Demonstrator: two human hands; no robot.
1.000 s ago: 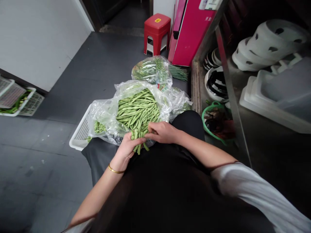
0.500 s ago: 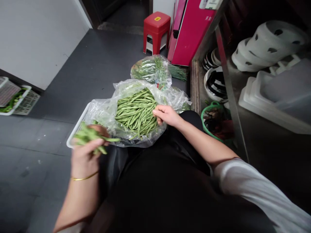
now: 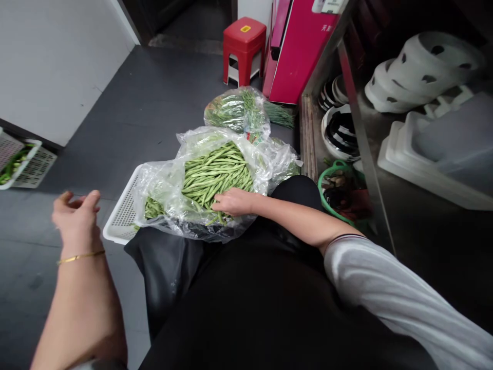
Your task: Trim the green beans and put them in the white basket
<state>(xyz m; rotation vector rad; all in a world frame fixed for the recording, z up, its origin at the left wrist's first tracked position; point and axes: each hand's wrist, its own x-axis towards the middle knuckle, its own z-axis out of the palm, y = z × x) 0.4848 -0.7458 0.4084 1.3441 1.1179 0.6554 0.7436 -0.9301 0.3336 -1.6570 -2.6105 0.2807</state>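
A heap of long green beans lies in an open clear plastic bag. My right hand is at the near edge of the heap, its fingers curled closed on green beans; the fingertips are partly hidden. Out to the left, above the floor, my left hand is empty with thumb and fingers apart. Between that hand and the bag stands a white perforated basket, partly covered by the plastic. More cut green pieces show through the bag's left side.
Behind lie a bag of greens and loose green stalks. A red stool stands farther back. At right are a metal shelf with white containers and a green basket. Another white basket is far left.
My left hand has swung left and no longer holds its bunch of green beans; its fingers have opened. My right hand has moved left and nearer along the bean heap.
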